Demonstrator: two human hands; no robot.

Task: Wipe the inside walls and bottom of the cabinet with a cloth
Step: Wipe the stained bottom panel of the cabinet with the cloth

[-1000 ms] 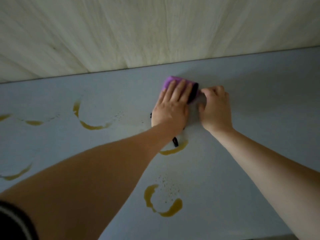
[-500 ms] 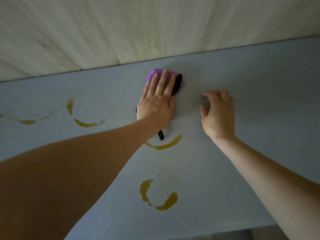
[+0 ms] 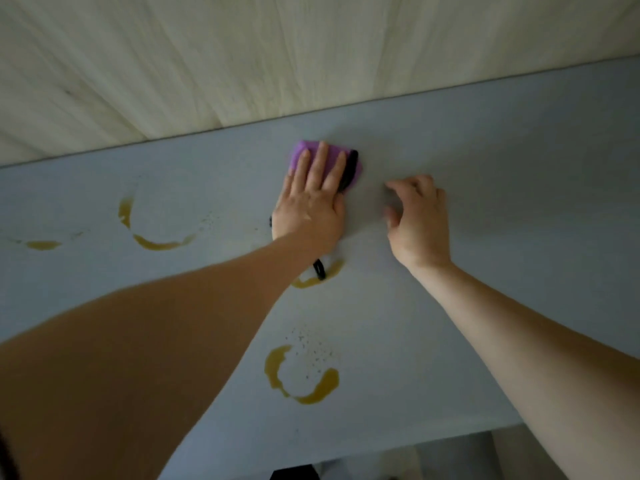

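Note:
A purple cloth with a black edge lies flat on the grey cabinet bottom, close to the pale wood-grain back wall. My left hand presses on the cloth with straight fingers, covering most of it. A black strap end pokes out below that wrist. My right hand hovers just right of the cloth, fingers loosely curled, holding nothing. Yellow-brown ring stains mark the bottom: one near the front, one to the left, one under my left wrist.
Another small yellow smear sits at the far left. Dark specks dot the area above the front ring. The cabinet's front edge runs along the lower right, with dim floor beyond it.
My left hand has slid the cloth leftward along the back edge. My right hand has let go of the cloth and now stays apart from it, to the right.

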